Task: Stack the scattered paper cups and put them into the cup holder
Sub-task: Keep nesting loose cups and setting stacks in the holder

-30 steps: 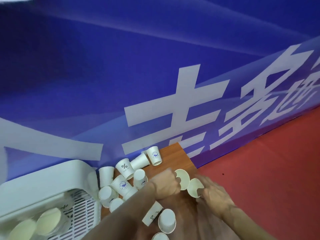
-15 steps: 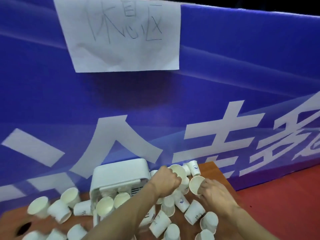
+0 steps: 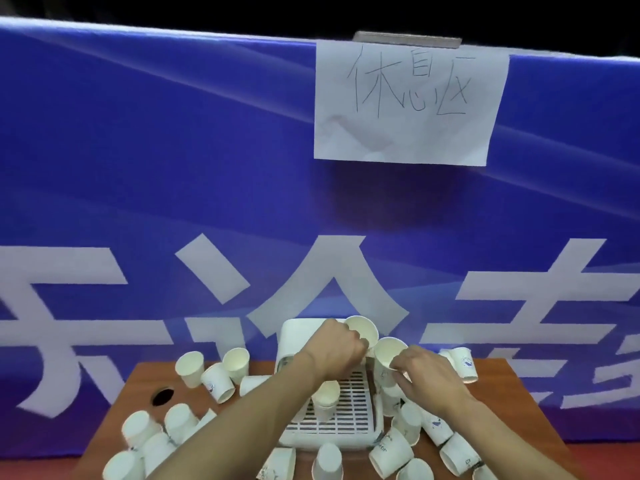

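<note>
Stacking: left hand [image 3: 334, 348] grips a paper cup [image 3: 363, 329], right hand [image 3: 426, 375] pinches a second cup [image 3: 386, 355]; next they need nesting, rims aligned

Evenly and fairly brightly lit from overhead, without glare. Black along the top edge at 12 o'clock. Soft shadow spread beneath the paper sign [image 3: 408, 102] toward 1 o'clock. Slightly soft all over, most smeared on the cups [image 3: 138, 427] at 7 o'clock. Bowed toward the edges, plainly along the top of the banner [image 3: 173, 168].
</note>
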A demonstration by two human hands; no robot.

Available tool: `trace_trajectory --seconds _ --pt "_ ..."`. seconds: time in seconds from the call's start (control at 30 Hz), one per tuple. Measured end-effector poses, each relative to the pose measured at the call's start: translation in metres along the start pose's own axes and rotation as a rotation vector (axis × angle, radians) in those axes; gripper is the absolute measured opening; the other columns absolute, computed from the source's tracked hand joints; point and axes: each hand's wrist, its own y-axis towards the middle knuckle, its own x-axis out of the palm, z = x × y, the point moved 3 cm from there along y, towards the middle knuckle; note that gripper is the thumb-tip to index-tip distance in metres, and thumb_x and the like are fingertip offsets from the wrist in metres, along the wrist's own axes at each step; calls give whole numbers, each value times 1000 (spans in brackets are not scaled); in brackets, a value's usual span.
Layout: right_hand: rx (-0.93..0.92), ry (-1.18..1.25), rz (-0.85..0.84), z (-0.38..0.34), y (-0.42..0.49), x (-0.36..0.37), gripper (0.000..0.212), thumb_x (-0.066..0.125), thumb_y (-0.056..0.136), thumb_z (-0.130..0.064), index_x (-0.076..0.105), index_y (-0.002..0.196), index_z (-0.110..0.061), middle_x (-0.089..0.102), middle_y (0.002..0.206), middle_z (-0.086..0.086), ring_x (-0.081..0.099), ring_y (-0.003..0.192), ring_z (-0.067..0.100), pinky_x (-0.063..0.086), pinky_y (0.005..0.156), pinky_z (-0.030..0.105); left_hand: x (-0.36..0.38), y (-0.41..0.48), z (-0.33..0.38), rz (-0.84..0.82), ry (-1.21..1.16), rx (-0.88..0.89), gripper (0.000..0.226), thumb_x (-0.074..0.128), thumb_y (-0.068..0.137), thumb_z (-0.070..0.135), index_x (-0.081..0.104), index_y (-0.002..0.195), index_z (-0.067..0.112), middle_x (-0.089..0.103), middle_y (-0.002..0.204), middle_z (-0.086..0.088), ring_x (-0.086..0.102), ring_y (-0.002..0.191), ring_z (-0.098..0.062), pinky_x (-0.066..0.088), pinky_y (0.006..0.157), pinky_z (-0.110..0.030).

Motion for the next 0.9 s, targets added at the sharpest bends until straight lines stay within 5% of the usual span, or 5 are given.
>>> trace_trajectory --seconds 0.13,0.37,0.5,0.67,0.9 --pt "-42 29 62 -11 17 -9 23 46 93 -37 68 96 -30 63 94 -10 58 91 13 41 69 26 8 -17 -10 9 -34 -160 9 54 89 17 56 80 16 62 76 -5 43 57 -26 24 51 -32" --pt "-165 21 110 -29 28 -8 25 48 92 -37 71 93 -29 65 91 -12 52 96 10 39 82 25 24 -42 -11 -6 -67 -295 16 53 92 25 61 82 16 63 77 -3 52 64 -24 24 51 -32" --pt "-158 3 57 -38 28 1 23 50 94 -41 69 93 -30 67 90 -11 56 89 13 41 69 28 38 -55 -5 -73 -83 -368 8 59 88 21 59 80 18 60 71 0 53 54 -24 23 47 -27" --pt "-13 293 -100 -41 26 21 16 52 92 -34 66 93 -28 69 89 -9 63 81 14 53 68 33 55 -72 -4 14 -200 -572 22 44 99 31 61 95 18 66 87 -3 63 71 -30 41 55 -30" --pt "169 601 -123 -46 24 37 11 64 86 -28 69 76 -29 67 73 -12 60 70 6 47 63 23 72 -93 0 87 -331 -624 31 45 100 40 66 104 18 71 96 -5 66 80 -23 55 71 -34"
